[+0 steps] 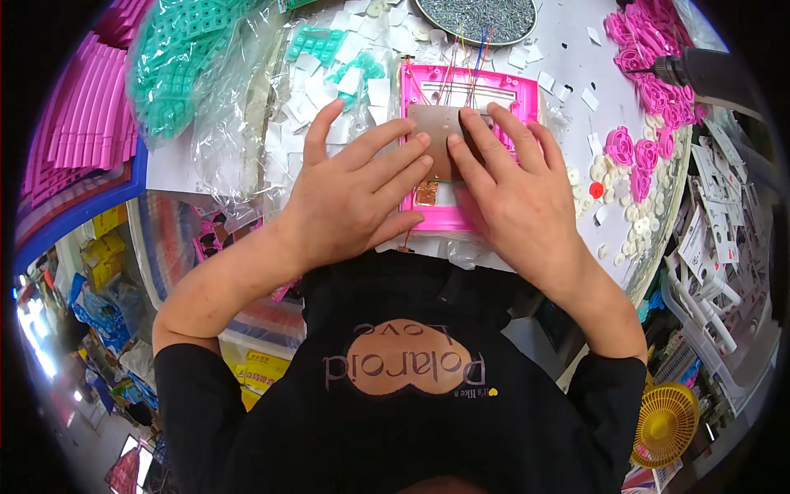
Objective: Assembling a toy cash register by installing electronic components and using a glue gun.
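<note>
Pink plastic housing (461, 148) lies flat at the near edge of a crowded white worktable (568, 49), a brown circuit board (436, 132) resting inside it. Left hand (354, 193) and right hand (514, 193) lie open, fingers spread, pressing the board. White paper squares (362, 41), teal keypads (317, 41) and pink rings (638, 90) crowd every side.
</note>
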### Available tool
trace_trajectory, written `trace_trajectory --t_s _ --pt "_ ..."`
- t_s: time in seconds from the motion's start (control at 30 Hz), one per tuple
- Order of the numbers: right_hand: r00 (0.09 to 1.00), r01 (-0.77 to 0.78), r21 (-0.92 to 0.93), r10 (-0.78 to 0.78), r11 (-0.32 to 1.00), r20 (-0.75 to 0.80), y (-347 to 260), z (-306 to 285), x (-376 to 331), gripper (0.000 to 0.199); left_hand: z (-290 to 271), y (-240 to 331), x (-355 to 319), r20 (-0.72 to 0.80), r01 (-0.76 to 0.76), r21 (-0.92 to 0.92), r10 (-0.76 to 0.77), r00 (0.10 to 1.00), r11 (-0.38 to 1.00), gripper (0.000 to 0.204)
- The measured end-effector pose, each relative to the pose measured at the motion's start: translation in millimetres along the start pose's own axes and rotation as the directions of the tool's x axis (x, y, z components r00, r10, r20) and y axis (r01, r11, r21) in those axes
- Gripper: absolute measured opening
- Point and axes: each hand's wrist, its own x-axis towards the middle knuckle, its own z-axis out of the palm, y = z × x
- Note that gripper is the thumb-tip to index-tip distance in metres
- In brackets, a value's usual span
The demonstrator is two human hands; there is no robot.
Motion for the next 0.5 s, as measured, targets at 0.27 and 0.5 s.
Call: trace_trajectory --t_s 0.27,0.5 --pt "0.909 0.172 0.261 -0.050 0.950 -0.415 65.3 -36.6 -11.2 0.037 -29.9 -20.5 23.5 0.177 -0.143 -0.067 0.153 0.972 0.987 0.044" --pt "0.542 0.558 0.818 0.684 0.140 -0.488 221.2 -99.7 53.3 0.030 -23.0 -98.3 174.2 -0.419 -0.069 0.105 0.107 0.902 0.992 0.018"
